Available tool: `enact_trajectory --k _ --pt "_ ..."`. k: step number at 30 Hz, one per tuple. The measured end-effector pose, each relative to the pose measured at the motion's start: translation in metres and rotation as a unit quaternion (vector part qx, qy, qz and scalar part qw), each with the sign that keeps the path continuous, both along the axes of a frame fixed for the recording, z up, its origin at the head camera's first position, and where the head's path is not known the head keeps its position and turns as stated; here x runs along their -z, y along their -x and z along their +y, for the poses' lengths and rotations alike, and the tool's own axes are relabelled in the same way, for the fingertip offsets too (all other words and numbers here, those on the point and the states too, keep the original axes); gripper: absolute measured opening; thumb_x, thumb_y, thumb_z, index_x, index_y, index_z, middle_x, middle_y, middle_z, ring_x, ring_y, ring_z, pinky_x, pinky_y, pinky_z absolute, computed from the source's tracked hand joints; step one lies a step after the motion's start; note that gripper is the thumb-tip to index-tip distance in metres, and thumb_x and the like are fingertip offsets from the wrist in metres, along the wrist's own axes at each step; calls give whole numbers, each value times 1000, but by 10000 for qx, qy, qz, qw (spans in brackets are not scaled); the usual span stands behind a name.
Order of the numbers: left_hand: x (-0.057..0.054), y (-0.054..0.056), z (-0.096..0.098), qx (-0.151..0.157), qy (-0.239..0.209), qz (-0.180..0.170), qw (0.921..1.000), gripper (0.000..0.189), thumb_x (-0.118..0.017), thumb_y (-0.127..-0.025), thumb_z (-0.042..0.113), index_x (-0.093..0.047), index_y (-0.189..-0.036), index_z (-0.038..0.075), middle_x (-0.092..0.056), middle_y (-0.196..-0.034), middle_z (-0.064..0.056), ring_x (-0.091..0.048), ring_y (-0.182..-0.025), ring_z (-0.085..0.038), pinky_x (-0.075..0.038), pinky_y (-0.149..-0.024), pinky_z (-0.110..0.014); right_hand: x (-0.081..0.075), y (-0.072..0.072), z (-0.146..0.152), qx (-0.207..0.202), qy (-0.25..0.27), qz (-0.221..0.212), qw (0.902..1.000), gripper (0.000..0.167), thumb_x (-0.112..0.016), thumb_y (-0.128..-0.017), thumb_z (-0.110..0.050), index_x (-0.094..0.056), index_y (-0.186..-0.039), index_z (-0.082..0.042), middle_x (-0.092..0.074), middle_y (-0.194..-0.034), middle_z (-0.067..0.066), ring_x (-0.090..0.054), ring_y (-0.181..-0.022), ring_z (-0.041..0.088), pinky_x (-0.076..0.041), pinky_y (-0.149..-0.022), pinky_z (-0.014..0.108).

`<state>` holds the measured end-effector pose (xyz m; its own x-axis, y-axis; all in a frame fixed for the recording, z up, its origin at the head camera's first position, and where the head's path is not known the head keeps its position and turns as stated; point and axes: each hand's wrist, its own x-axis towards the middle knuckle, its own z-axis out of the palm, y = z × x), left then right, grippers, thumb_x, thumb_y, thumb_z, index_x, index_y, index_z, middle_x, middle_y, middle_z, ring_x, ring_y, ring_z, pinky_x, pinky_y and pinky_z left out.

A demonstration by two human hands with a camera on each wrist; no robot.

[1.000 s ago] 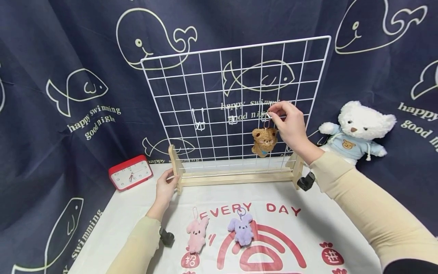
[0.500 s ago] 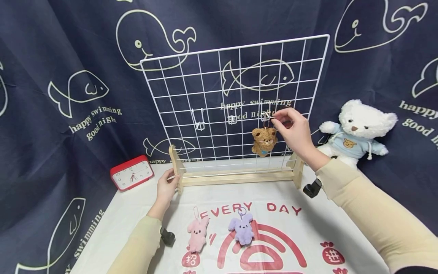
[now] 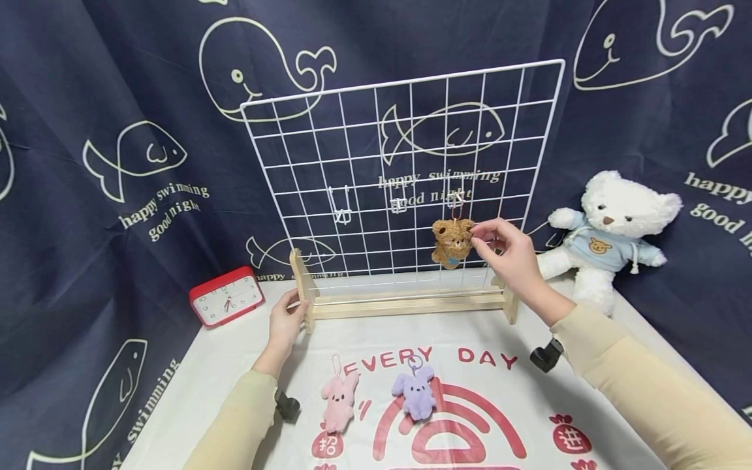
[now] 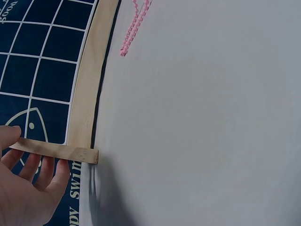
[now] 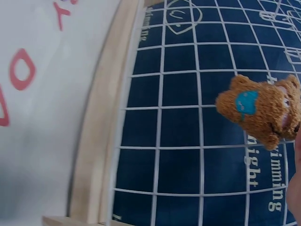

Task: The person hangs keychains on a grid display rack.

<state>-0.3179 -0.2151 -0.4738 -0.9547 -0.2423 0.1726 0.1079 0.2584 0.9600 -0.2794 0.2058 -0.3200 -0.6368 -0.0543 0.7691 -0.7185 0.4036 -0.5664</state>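
A brown bear plush keychain (image 3: 452, 243) hangs by its bead chain from a white hook (image 3: 455, 198) on the wire grid panel (image 3: 411, 143). At the side of its head is my right hand (image 3: 510, 256), bent fingertips right at the ear. The right wrist view shows the bear (image 5: 263, 109) sideways with a blue patch on its belly, and only a sliver of the hand (image 5: 295, 183). My left hand (image 3: 286, 321) grips the left wooden foot (image 3: 302, 290) of the stand; in the left wrist view the thumb lies above the wooden foot (image 4: 56, 150), fingers below.
Two more hooks, a left hook (image 3: 341, 214) and a middle hook (image 3: 399, 205), hang on the grid. A pink plush keychain (image 3: 339, 401) and a purple plush keychain (image 3: 418, 395) lie in front. A red clock (image 3: 226, 297) stands left, a white teddy bear (image 3: 611, 225) right.
My right hand has let go of the white hook, drawn back slightly right and come down beside the bear's head. The left hand stays on the stand's foot.
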Motion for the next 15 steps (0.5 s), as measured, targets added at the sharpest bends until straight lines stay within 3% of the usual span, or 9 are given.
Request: enact_trajectory --k 10,15 --pt "2 2 -1 37 83 -123 9999 44 -63 -100 8 -54 -142 0 -59 -134 -24 -61 -117 -37 -59 -86 -28 28 -12 -3 -315 -25 -279 9991 15 -64 -87 19 -65 -101 15 -65 -89 23 -60 -80 5 -50 -68 13" --pt "2 2 -1 46 91 -131 9999 43 -64 -100 8 -55 -142 1 -59 -134 -24 -61 -117 -36 -59 -83 -25 42 -15 -6 -401 -56 -485 9980 15 -66 -88 17 -66 -101 12 -67 -90 24 -62 -81 7 -51 -67 14"
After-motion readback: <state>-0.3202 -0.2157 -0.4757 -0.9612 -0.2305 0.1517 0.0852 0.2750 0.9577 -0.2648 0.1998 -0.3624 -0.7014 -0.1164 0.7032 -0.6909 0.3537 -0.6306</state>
